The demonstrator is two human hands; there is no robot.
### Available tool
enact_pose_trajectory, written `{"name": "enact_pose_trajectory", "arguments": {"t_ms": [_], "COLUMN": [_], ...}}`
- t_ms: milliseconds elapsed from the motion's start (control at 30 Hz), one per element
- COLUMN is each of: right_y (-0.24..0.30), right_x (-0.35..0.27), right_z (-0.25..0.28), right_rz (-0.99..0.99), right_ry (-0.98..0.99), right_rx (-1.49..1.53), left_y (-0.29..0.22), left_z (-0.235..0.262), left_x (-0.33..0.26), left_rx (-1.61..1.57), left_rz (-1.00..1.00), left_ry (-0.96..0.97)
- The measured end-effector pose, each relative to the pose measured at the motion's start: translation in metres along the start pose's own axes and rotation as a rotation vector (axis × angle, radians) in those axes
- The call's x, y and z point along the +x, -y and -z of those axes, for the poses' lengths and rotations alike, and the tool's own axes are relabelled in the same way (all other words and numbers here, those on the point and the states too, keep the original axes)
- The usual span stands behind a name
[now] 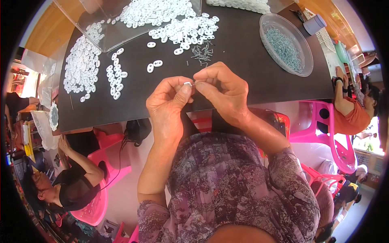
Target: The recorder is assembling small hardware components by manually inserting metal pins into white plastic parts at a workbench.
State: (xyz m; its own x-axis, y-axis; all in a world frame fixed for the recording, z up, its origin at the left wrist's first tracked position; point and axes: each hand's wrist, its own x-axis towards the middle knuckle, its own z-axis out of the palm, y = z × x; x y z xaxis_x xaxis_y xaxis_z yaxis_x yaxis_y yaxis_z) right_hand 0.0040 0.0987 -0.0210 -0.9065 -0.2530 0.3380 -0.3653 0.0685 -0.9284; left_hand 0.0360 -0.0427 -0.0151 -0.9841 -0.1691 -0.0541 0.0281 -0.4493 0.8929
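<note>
- Head view: a small white piece (187, 83) is pinched between the thumb and fingers of the left hand (168, 99), over the near part of a dark table (251, 87).
- Just to the right of that grip, the thumb and forefinger of the right hand (225, 92) are drawn close together at the piece's edge – whether anything is grasped between them cannot be told, as the spot is too small.
- A little beyond the grip, short grey screws (201, 52) are strewn in a loose patch.
- Farther beyond, white oval links (188, 30), each pierced by 2 holes, are heaped; more are held in a clear box (106, 49) behind and to the left.
- Left of the grip, a narrow cluster (116, 77) of the same links is laid out, and past it a larger heap (82, 67) is spread.
- Well to the right and beyond the grip, a round clear dish (307, 67) is filled with greenish-grey screws (281, 46).
- Farther off, 1 person in black (77, 184) is seen low on the left – and 1 in orange (351, 115) on the right.
</note>
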Motion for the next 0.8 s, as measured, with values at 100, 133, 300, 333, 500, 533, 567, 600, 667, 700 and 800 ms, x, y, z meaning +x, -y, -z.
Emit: {"name": "enact_pose_trajectory", "arguments": {"t_ms": [100,133,300,333,500,533,567,600,667,700,800], "right_y": [0.0015,0.0001,-0.0016,-0.0018,-0.0010,-0.0017,-0.0023,-0.0025,-0.0028,-0.0029,-0.0030], "right_x": [0.0001,0.0001,0.0031,0.0028,-0.0005,-0.0005,-0.0006,-0.0005,-0.0005,-0.0003,0.0002], "right_z": [-0.0009,-0.0013,-0.0083,-0.0091,-0.0056,-0.0058,-0.0061,-0.0069,-0.0084,-0.0086,-0.0093], "right_rz": [0.029,0.031,0.087,0.077,0.026,0.029,0.032,0.032,0.041,0.041,0.065], "right_ry": [-0.020,-0.025,-0.101,-0.101,-0.013,-0.014,-0.016,-0.015,-0.014,-0.013,-0.004], "right_rx": [-0.032,-0.014,0.015,0.013,0.009,0.009,0.008,0.008,0.016,0.016,-0.025], "left_y": [0.0016,0.0015,0.0012,0.0024,0.0005,0.0003,0.0001,0.0001,0.0004,0.0004,0.0006], "left_z": [0.0025,0.0014,0.0000,0.0010,0.0018,0.0019,0.0020,0.0020,0.0016,0.0018,0.0021], "left_x": [-0.0002,-0.0012,-0.0040,-0.0044,-0.0066,-0.0069,-0.0071,-0.0074,-0.0081,-0.0084,-0.0094], "left_rx": [0.061,0.047,0.026,0.038,0.056,0.074,0.092,0.091,0.107,0.106,0.139], "left_rz": [-0.048,-0.034,-0.012,-0.025,-0.004,-0.002,0.001,0.001,-0.006,-0.006,-0.012], "left_ry": [-0.014,-0.021,-0.041,-0.045,-0.077,-0.073,-0.069,-0.070,-0.070,-0.071,-0.063]}}
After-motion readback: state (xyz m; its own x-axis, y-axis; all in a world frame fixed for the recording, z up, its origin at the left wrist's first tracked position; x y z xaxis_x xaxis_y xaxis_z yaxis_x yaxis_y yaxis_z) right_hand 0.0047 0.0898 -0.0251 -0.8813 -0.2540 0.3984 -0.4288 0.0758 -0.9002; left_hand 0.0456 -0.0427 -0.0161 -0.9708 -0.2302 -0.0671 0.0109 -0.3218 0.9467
